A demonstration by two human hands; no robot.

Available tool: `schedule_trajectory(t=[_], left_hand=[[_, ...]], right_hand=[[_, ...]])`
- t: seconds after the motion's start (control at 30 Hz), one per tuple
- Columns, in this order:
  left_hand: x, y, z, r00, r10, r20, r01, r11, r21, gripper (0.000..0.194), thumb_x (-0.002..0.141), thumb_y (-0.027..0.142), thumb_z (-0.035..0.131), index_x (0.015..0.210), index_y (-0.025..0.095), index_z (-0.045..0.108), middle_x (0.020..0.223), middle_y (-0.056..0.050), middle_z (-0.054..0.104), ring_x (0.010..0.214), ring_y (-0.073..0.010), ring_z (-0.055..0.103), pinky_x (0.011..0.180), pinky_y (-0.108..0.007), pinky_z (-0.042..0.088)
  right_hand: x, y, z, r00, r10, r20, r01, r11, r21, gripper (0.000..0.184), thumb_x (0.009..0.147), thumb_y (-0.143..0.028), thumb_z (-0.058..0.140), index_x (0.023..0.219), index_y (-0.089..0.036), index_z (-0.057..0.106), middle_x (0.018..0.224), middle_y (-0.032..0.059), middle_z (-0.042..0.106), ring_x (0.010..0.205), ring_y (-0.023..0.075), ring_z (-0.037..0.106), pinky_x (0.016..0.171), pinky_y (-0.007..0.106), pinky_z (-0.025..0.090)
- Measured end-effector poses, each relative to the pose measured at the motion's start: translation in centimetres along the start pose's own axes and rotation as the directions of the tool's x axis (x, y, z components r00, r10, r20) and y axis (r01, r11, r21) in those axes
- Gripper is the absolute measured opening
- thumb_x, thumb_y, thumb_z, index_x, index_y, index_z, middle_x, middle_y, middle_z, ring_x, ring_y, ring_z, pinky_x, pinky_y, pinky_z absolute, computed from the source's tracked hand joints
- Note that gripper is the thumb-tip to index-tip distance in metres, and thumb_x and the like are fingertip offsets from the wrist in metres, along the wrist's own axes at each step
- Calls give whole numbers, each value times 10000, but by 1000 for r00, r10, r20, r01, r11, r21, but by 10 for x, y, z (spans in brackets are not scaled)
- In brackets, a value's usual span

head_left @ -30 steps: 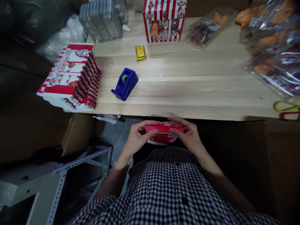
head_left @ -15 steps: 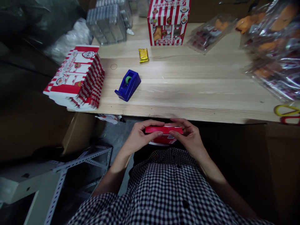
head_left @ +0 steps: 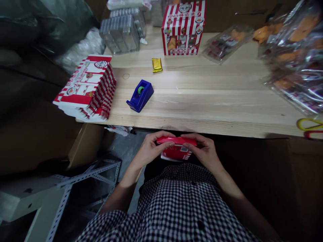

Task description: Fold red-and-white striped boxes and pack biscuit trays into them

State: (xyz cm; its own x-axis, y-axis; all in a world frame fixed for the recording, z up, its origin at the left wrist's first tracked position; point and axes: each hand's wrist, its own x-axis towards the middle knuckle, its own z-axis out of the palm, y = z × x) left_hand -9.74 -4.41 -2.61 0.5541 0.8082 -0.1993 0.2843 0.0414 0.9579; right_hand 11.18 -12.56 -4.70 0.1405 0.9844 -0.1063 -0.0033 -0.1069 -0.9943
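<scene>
In front of my body, just below the table's front edge, I hold a red and white cardboard box [head_left: 174,152] between both hands. My left hand [head_left: 151,148] pinches its red top edge from the left, thumb on the near side and fingers behind. From the right, my right hand [head_left: 203,148] grips the same edge in a like way. A barcode label shows on the side facing me. The box's far side and lower part are hidden.
On the wooden table [head_left: 214,97] are a blue tape dispenser [head_left: 141,95], a gold packet [head_left: 156,65], stacked flat cartons [head_left: 85,87], an assembled striped box [head_left: 183,28] and clear plastic cases [head_left: 119,35]. Bagged orange toys [head_left: 290,57] and yellow-red scissors [head_left: 310,124] lie right.
The view has tilted up slightly, so the table sits lower in the picture. Both hands still hold the box's top edge; more of its near side now shows.
</scene>
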Motion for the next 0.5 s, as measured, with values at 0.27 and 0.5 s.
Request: schedule_trajectory(t=[0.27,0.5], left_hand=[[19,-3,-14,989,111,-95,-113,993,-15,286,856,346,709,1117,229,721,1110,-76,745,1031,-222,685,955,-392,513],[62,-8,-116,682,308,-663,-23,915,402,356,786,339,759,1106,208,674,1348,-114,577,1304,-273,500,1050,-395,408]], right_hand=[[17,-2,-11,987,-159,40,163,974,-157,222,897,-275,673,1087,-342,765,1119,16,764,1088,243,699,971,446,563],[27,8,-25,977,-106,-185,81,987,-138,194,795,-347,763,976,-289,801,1068,46,781,1013,273,733,945,443,589]])
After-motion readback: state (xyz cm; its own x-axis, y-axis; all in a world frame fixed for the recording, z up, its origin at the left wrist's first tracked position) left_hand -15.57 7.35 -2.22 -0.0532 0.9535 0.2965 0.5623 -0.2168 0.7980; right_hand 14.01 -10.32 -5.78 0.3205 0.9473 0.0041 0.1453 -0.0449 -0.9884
